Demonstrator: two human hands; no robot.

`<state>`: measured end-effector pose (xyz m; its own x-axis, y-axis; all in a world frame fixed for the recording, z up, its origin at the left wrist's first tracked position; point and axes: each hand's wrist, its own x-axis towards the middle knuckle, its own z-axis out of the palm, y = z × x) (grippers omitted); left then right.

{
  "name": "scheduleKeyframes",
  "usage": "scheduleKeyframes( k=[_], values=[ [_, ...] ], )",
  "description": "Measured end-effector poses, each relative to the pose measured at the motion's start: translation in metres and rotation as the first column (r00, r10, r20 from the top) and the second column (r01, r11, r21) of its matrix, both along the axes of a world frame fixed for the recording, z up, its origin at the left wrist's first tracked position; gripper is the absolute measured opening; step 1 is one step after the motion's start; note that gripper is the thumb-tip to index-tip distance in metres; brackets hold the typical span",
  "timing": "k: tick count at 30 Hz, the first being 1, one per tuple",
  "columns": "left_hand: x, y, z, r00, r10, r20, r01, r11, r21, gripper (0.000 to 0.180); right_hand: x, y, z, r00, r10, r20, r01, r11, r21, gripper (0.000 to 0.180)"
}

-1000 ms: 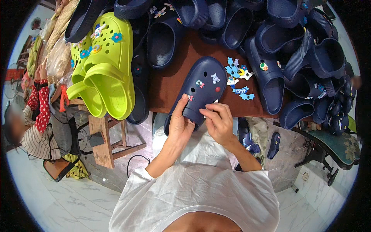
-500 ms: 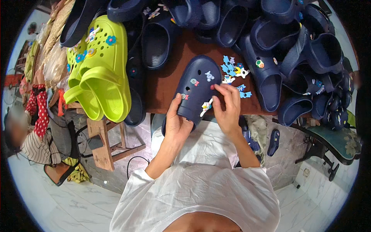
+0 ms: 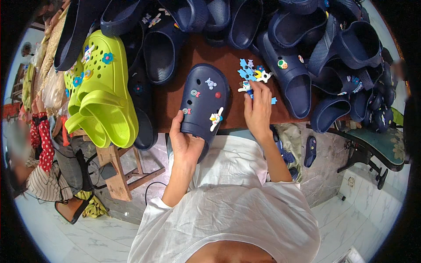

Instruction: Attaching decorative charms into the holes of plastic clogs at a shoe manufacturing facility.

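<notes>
My left hand (image 3: 186,142) grips a navy clog (image 3: 204,94) by its heel end, thumb on the upper and fingers inside the opening. The clog's holed top carries several shoe charms: a grey-blue animal, two candy swirls, a round red charm (image 3: 218,94) and a white figure (image 3: 215,119). To the right, my right hand (image 3: 258,107) is at a small pile of loose charms (image 3: 247,72) on the brown table. Its thumb and fingertips close on a white and blue shoe charm (image 3: 246,88), partly hidden by the fingers.
A pair of lime-green clogs (image 3: 114,96) with charms stands at the table's left edge. Many navy clogs (image 3: 287,79) crowd the back and right of the brown table (image 3: 171,103). A wooden stool (image 3: 114,175) is below left, a dark chair (image 3: 381,149) at right. Another person sits far left.
My right hand has left the clog and reached to the loose charms. A round red charm now sits on the clog where my fingers were. The view has shifted slightly.
</notes>
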<state>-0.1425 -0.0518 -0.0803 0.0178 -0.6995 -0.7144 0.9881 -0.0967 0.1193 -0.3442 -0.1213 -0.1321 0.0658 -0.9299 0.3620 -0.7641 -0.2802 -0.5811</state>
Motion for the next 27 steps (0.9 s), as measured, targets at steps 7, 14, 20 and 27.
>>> scheduleKeyframes(
  k=[7,14,20,27],
  values=[
    [0.0,-0.001,-0.005,1.0,0.015,-0.007,-0.015,0.999,-0.037,0.039,-0.015,0.006,-0.018,0.977,0.046,-0.209,-0.041,0.999,0.026,0.038],
    [0.0,-0.002,0.0,0.999,0.022,-0.025,-0.023,0.999,-0.044,0.037,-0.028,0.004,-0.028,0.985,0.006,-0.17,-0.007,1.0,-0.007,0.035],
    [0.0,-0.001,-0.003,1.0,0.031,-0.004,-0.031,0.999,-0.042,0.038,-0.029,-0.006,-0.02,0.994,-0.044,-0.096,0.039,0.998,-0.053,0.038],
    [-0.002,-0.001,-0.002,1.0,0.023,0.007,-0.022,0.999,-0.049,0.044,-0.027,-0.034,-0.03,0.949,-0.047,-0.311,0.022,0.996,-0.083,0.044]
  ],
)
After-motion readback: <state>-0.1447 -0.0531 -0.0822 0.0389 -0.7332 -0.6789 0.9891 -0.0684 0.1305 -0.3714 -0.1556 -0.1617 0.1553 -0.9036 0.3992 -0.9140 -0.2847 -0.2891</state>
